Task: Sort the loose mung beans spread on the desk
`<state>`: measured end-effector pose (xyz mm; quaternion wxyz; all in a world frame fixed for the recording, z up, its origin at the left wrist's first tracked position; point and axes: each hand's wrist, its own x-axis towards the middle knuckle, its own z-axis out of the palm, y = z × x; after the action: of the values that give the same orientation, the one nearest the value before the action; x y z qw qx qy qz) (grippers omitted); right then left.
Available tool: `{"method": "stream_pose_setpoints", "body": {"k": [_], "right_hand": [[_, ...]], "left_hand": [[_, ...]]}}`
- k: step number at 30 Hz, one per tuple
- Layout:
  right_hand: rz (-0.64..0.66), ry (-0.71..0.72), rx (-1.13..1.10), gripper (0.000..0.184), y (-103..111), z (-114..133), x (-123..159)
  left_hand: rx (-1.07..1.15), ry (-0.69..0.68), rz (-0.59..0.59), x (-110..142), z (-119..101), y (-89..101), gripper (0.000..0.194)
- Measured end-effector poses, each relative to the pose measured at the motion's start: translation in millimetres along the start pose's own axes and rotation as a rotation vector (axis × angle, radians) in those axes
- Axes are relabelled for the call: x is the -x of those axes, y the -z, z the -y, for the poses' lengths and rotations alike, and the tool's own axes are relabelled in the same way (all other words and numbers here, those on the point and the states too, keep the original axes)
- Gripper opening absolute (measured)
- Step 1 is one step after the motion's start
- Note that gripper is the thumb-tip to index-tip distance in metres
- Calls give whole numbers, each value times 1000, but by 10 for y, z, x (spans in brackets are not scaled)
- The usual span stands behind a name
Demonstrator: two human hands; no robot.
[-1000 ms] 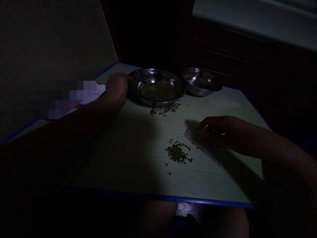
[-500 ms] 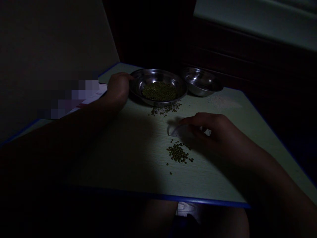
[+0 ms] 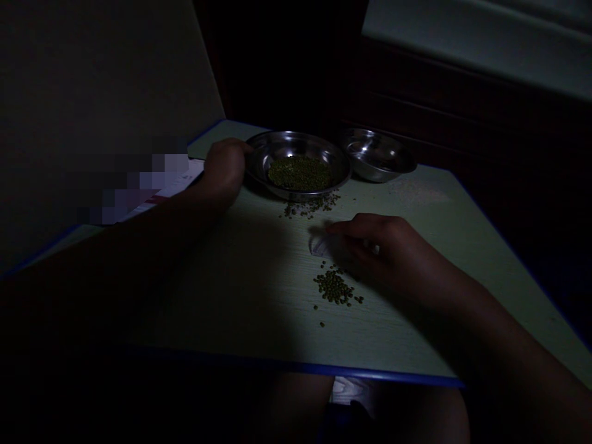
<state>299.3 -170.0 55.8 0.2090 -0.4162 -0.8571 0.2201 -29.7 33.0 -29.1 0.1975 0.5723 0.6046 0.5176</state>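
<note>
On the green tabletop [image 3: 407, 333], a steel bowl [image 3: 298, 134] of mung beans [image 3: 300, 174] is gripped at the rim by the L hand [image 3: 224, 169]. A pale scraper, prob. plastic, [image 3: 320, 245] is pinched by the R hand [image 3: 382, 253] just above loose beans [image 3: 333, 288]; best kept low & flat to the pile.

**Nothing legible near my grips**

Nothing here can be read. Just beyond my left grip [image 3: 224, 169], a paper sheet [image 3: 173, 191] lies on the counter [image 3: 407, 345], but it is too dark and blurred to read, showing only a reddish mark. The pale card [image 3: 319, 245] at my right grip [image 3: 365, 246] shows no letters I can make out.
</note>
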Motion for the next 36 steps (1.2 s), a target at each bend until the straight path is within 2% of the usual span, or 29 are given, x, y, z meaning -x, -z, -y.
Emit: {"method": "stream_pose_setpoints", "body": {"k": [3, 7, 11, 14, 19, 25, 30, 36], "right_hand": [[-10, -32, 40, 44, -53, 10, -59], [-74, -121, 134, 40, -83, -38, -113], [-198, -211, 174, 46, -37, -191, -121], [-246, -233, 112, 49, -5, -281, -130], [-196, -204, 37, 50, -63, -234, -204], [-167, -349, 143, 38, -73, -202, -259], [-228, -446, 168, 40, 29, -378, -230], [-366, -494, 30, 50, 173, -629, -129]], "left_hand": [[-16, 102, -16, 111, -170, 7, 22], [-8, 110, -27, 167, -274, 11, 19], [-41, 87, -25, 151, -266, 17, 16], [-3, 121, -51, 154, -267, 18, 14], [54, 171, -62, 201, -327, 15, 13], [77, 218, -67, 241, -384, 31, 7], [63, 198, -44, 220, -306, 63, 4], [85, 207, -47, 181, -242, 72, 6]]}}
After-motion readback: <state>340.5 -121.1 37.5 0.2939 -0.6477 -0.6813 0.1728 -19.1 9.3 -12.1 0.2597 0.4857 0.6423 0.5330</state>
